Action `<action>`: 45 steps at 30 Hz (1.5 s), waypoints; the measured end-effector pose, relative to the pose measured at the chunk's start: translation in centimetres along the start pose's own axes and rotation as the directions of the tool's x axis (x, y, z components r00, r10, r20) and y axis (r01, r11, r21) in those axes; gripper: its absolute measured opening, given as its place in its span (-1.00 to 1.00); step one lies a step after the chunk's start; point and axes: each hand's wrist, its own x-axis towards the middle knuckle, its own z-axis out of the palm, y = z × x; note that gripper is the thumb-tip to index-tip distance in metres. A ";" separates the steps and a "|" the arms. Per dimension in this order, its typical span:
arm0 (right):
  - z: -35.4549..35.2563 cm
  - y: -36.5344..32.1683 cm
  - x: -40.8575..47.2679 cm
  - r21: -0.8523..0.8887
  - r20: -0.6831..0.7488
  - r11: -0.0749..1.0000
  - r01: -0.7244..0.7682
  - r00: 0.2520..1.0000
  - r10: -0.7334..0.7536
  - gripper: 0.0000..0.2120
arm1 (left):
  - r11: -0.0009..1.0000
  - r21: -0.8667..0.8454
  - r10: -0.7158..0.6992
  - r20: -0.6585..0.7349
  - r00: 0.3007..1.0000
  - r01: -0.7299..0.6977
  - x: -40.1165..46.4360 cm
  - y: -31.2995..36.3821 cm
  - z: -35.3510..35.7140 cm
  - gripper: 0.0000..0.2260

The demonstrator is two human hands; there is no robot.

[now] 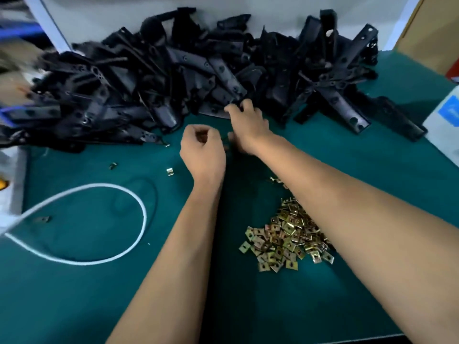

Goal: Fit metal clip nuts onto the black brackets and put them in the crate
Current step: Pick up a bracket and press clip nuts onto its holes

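Note:
A big heap of black brackets (173,78) fills the back of the green table (87,294). My right hand (246,120) reaches into the front of the heap, its fingers curled round the edge of a black bracket (216,111). My left hand (202,150) hovers just in front, fingers curled into a fist; what it holds, if anything, is hidden. A pile of brass-coloured clip nuts (285,239) lies under my right forearm. Loose clip nuts (170,172) are scattered to the left. No crate is recognisable.
A white cable (119,189) loops over the left of the table. A white box with a blue label (444,120) stands at the right edge, cardboard behind it. A white wall backs the heap. Blurred items sit at the far left.

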 end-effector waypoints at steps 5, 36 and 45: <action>-0.3 1.0 -1.0 0.245 -0.203 0.963 0.110 0.977 -0.060 -0.70 | 0.984 -0.104 -0.139 0.047 0.989 0.143 0.3 0.1 -0.2 -0.89; -2.0 7.8 -10.9 0.258 -0.094 0.952 0.164 0.985 -0.144 -0.96 | 0.733 0.434 0.278 0.510 0.814 -0.523 -1.0 -0.5 -0.7 0.03; -1.3 7.2 -10.6 0.923 -0.144 0.383 0.028 0.950 0.278 -0.83 | 0.781 0.383 0.241 0.544 0.804 -0.493 -0.8 -0.7 -0.7 -0.13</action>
